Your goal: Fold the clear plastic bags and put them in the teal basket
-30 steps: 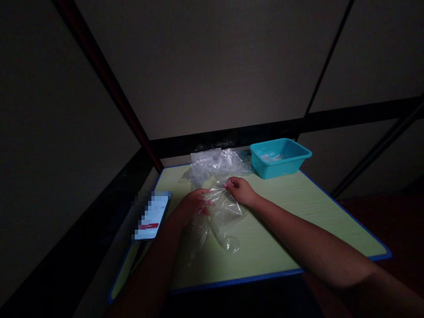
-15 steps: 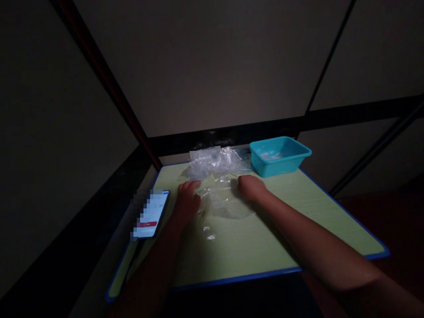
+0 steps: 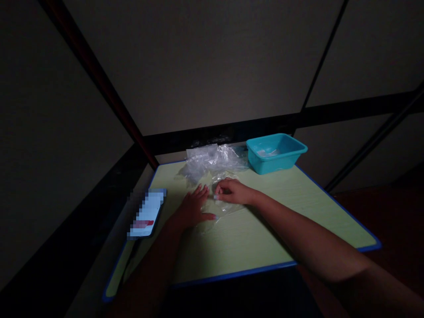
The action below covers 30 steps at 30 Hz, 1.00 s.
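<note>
A clear plastic bag [image 3: 228, 207] lies flat on the light green table [image 3: 265, 234], near its middle. My left hand [image 3: 195, 207] rests on the bag's left part, fingers spread and thumb stretched out to the right. Over the upper middle of the bag is my right hand [image 3: 232, 191], its fingers curled and the thumb near the fingertips. Whether a bit of the plastic is between those fingers is too small to tell. Just behind the hands lies a crumpled pile of clear plastic bags [image 3: 212, 161].
A turquoise basket [image 3: 274, 162] with something pale inside stands at the back right. On the left edge lies a phone [image 3: 147, 214] with a lit screen, partly blurred. A dark cable runs below it. Panelled wall [image 3: 218, 66] rises behind the table.
My right hand has moved left and toward me over the bag. The fingers of my left hand have spread and lie flatter. The bag looks shifted and flatter.
</note>
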Tool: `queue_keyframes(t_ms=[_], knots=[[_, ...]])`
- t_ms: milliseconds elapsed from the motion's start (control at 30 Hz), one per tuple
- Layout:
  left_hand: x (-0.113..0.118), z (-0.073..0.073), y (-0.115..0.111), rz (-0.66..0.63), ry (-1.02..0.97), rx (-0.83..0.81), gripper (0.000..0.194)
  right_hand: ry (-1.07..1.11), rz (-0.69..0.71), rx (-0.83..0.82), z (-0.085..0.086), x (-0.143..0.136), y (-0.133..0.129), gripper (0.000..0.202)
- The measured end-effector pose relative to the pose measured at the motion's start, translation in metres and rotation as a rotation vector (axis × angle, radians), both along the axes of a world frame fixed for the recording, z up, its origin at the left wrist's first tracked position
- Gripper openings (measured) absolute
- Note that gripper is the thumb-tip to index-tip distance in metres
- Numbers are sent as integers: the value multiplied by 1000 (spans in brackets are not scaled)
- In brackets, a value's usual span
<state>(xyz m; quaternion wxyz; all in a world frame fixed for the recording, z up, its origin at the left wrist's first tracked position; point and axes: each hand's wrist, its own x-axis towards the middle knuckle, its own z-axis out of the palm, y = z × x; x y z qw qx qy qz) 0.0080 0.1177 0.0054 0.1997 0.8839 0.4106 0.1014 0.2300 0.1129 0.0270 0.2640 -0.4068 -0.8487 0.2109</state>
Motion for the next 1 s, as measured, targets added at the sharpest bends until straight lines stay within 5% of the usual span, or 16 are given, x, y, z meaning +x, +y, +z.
queue_keyframes(t_ms=[367, 633, 833, 1000], knots=[[-5, 10, 0, 5, 140, -30, 103, 272, 266, -567, 7, 6, 1, 24], [-5, 11, 1, 27, 37, -87, 103, 25, 546, -1113, 36, 20, -12, 39], [0, 12, 0, 18, -25, -20, 85, 435, 244, -775, 20, 14, -3, 47], [-1, 13, 4, 100, -162, 149, 51, 342, 182, -700, 6, 8, 3, 45]])
